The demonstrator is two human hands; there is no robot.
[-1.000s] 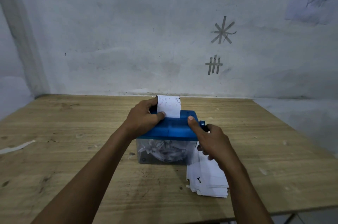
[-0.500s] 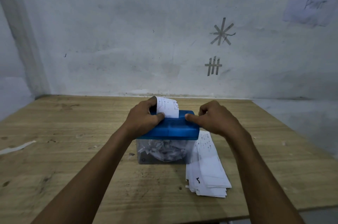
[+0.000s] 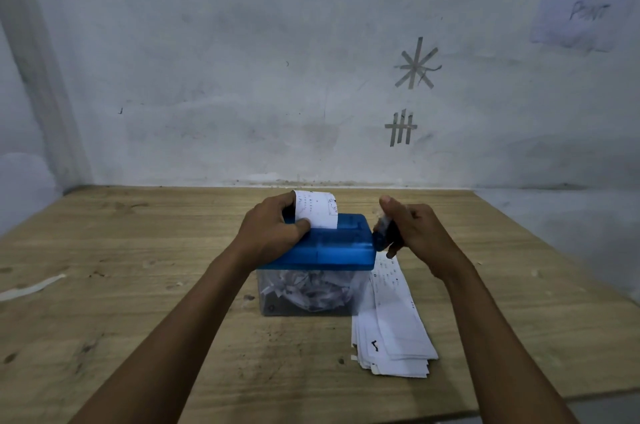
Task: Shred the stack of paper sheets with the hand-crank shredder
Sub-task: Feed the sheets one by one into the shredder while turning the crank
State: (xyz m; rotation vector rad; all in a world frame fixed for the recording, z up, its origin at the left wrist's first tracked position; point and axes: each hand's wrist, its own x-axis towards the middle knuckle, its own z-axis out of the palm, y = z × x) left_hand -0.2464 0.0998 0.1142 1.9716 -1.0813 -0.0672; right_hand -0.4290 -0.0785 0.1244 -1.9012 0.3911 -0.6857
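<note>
At mid-table, the left hand (image 3: 273, 233) pinches a half-fed sheet (image 3: 317, 210) atop the blue shredder (image 3: 322, 247); the right hand (image 3: 415, 233) grips its crank (image 3: 384, 233), with the stack (image 3: 391, 330) just right. Skewed feeding could jam it.

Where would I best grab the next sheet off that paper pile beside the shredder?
Probably the near end of the stack of paper sheets, from the front right: the far end sits close beside the shredder, while the near corners fan out over the wooden table.
</note>
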